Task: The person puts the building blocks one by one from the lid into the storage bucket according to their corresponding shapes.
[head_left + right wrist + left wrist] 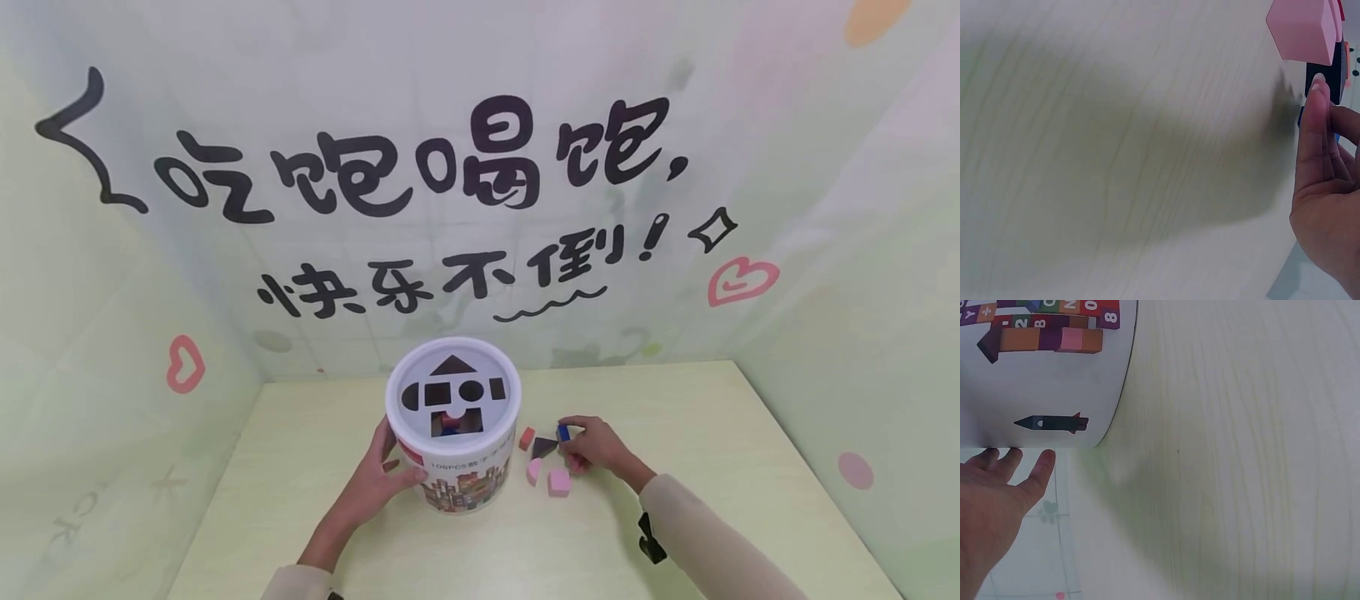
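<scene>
A white bucket point(468, 479) with a printed side has a lid point(456, 354) with shaped holes, and red and blue pieces show through the front one. My left hand point(375, 475) rests against the bucket's left side, fingertips touching the wall in the left wrist view. To the bucket's right, my right hand point(600, 446) pinches a small blue block point(563, 433), largely hidden by the fingers in the right wrist view. Nearby lie a black triangular block point(543, 448), an orange-red block point(527, 437), a pink curved block point(533, 472) and a pink cube point(558, 482).
The pale wood-grain table point(247, 492) meets a printed backdrop point(450, 267) at the back. Patterned side walls point(847, 333) stand left and right. A dark strap piece point(651, 540) hangs at the right sleeve.
</scene>
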{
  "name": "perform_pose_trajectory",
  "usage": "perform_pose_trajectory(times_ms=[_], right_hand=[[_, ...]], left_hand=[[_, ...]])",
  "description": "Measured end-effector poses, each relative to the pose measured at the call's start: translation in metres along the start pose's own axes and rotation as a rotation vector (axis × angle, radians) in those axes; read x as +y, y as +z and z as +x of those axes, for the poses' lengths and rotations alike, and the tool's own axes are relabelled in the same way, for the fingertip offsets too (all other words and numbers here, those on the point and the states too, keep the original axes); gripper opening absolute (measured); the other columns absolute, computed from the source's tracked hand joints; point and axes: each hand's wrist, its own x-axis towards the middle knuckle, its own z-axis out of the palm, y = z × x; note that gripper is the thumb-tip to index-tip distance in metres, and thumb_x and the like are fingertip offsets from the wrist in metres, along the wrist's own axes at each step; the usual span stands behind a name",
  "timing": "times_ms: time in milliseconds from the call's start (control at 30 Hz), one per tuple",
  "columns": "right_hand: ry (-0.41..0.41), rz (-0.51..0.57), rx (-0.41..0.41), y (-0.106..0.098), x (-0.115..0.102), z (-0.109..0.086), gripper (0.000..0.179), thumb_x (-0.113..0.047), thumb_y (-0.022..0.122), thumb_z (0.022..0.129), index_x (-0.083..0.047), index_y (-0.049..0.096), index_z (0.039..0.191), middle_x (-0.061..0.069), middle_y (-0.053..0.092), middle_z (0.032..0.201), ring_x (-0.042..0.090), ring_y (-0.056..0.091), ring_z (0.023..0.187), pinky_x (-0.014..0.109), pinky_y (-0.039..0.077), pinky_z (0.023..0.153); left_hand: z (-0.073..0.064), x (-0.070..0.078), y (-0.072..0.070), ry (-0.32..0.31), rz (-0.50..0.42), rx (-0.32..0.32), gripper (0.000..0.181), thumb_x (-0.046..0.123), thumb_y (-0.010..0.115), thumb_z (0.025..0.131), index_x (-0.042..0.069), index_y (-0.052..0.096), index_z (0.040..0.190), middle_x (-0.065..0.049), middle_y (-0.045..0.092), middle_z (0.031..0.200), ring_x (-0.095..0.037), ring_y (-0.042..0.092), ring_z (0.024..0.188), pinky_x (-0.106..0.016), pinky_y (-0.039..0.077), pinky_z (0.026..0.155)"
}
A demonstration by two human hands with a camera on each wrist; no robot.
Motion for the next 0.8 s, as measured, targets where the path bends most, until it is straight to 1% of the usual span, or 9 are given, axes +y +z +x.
perform_pose_trajectory(times_ms=[200,367,500,800], right_hand=[[-0.027,-0.007,0.012,0.000,-0.003,-0.001,0.044,-0.002,0.066,0.087,0.004,0.057,0.129,0.009,0.063,0.057,0.015,0.058,0.044,0.030,0.054,0.046],[-0.040,-0.018,0.025,0.000,-0.008,0.001,0.043,-0.004,0.065,0.087,0.005,0.057,0.128,0.008,0.064,0.058,0.016,0.060,0.045,0.029,0.053,0.046],[-0.042,-0.020,0.023,-0.001,-0.013,0.001,0.042,-0.004,0.066,0.088,0.006,0.058,0.128,0.008,0.065,0.059,0.016,0.061,0.047,0.031,0.055,0.047],[-0.056,-0.012,0.014,-0.007,-0.021,0.000,0.042,-0.004,0.065,0.089,0.009,0.056,0.128,0.009,0.066,0.062,0.015,0.062,0.049,0.032,0.057,0.049]], left_hand=[[0.000,-0.001,0.001,-0.012,0.004,-0.002,0.101,0.021,0.077,0.081,0.022,0.010,0.157,-0.015,0.020,0.161,-0.042,0.023,0.145,-0.063,0.037,0.104],[0.000,0.001,0.000,-0.007,0.002,0.003,0.101,0.020,0.078,0.080,0.021,0.011,0.157,-0.016,0.020,0.160,-0.042,0.023,0.144,-0.064,0.036,0.104],[-0.001,0.001,0.000,-0.004,0.007,0.006,0.101,0.020,0.078,0.080,0.021,0.011,0.157,-0.017,0.020,0.160,-0.043,0.023,0.144,-0.064,0.037,0.104],[-0.001,0.001,0.000,-0.006,0.000,-0.001,0.101,0.020,0.077,0.081,0.024,0.011,0.156,-0.014,0.021,0.160,-0.042,0.023,0.145,-0.065,0.036,0.104]])
